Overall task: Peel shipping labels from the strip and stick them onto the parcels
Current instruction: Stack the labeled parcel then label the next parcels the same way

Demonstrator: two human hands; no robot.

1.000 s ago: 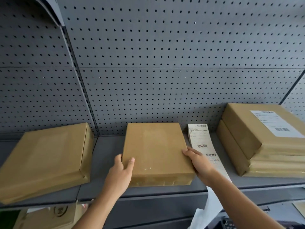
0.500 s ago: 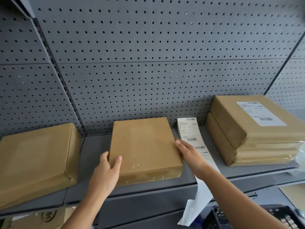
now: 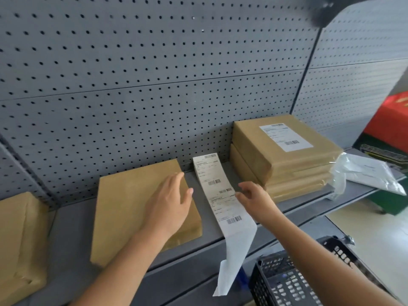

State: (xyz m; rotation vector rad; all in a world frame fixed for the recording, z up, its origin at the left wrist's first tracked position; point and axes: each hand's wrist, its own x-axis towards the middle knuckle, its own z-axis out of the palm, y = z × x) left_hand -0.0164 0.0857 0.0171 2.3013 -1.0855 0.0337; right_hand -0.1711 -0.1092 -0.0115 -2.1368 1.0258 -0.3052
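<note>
Head view, near to far. Below the right forearm, a black perforated crate (image 3: pixel 287 281) stands under the front edge of the grey shelf (image 3: pixel 66 246). Left of the crate, the blank tail of the label strip (image 3: pixel 220 193) hangs over that edge with its lower end curled.

On the shelf, the left hand (image 3: pixel 170 204) lies over the right half of the middle parcel (image 3: pixel 123 208). Its fingers are straight and close together, with the thumb held apart and pointing toward the strip. Contact with the cardboard cannot be told.

Just right of the thumb tip, a narrow band of bare shelf separates the parcel's right edge from the strip's left edge. The printed labels run from the shelf front back to the pegboard wall (image 3: pixel 154 85).

The right hand (image 3: pixel 256 197) has its fingers loosely curled and spread, holding nothing. The fingertips reach the strip's right edge, and whether they touch the paper cannot be told.

Just beyond the right knuckles stands the stack of parcels (image 3: pixel 293 171), and a white label (image 3: pixel 284 136) is stuck on its top. A thin strip of open shelf lies between the stack and the labels.

Well left of the left hand, across a wider bare band, lies another parcel (image 3: pixel 19 246). Right of the stack, a clear plastic bag (image 3: pixel 364 171) lies at the shelf end, with a red box (image 3: pixel 393 120) beyond it.
</note>
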